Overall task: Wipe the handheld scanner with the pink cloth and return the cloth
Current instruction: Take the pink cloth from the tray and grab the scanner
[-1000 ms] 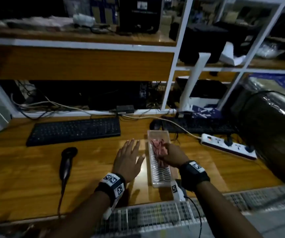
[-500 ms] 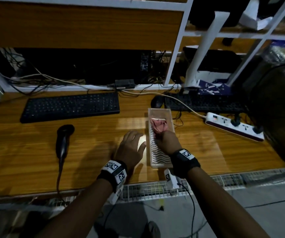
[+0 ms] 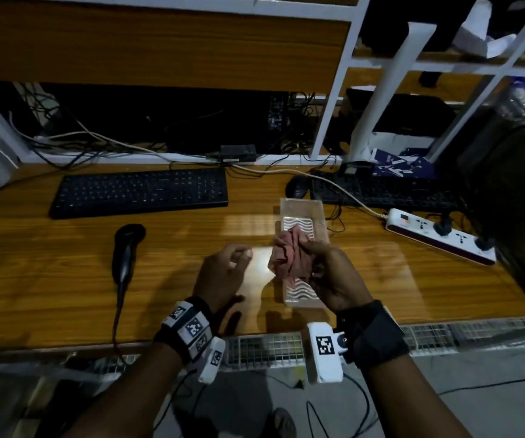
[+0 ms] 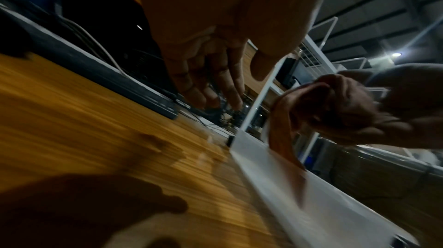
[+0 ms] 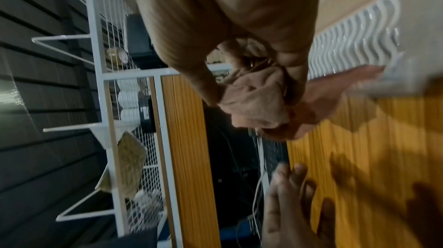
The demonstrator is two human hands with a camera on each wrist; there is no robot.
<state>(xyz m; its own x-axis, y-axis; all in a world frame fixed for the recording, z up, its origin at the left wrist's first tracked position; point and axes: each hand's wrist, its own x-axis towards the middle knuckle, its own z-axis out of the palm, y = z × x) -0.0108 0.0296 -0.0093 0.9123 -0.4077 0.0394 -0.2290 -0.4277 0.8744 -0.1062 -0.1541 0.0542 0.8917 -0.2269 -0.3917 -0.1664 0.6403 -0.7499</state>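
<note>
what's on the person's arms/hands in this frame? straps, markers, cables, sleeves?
No sleeves or gloves show on either forearm. The left hand has a black wrist strap carrying white blocks printed with black square fiducial markers. The right hand has a wider black wrist band with a white camera housing bearing one such marker. Thin black cables trail from both wrist units.

Dim room overall. Head view: bright glare patch on the wooden desk (image 3: 65,279); hand shadows fall toward the near edge; shelf lines bow at the frame edges. Left wrist view: motion-blurred, one ceiling lamp (image 4: 396,54) upper right. Right wrist view: soft, streaked, finger shadows on wood.
</note>
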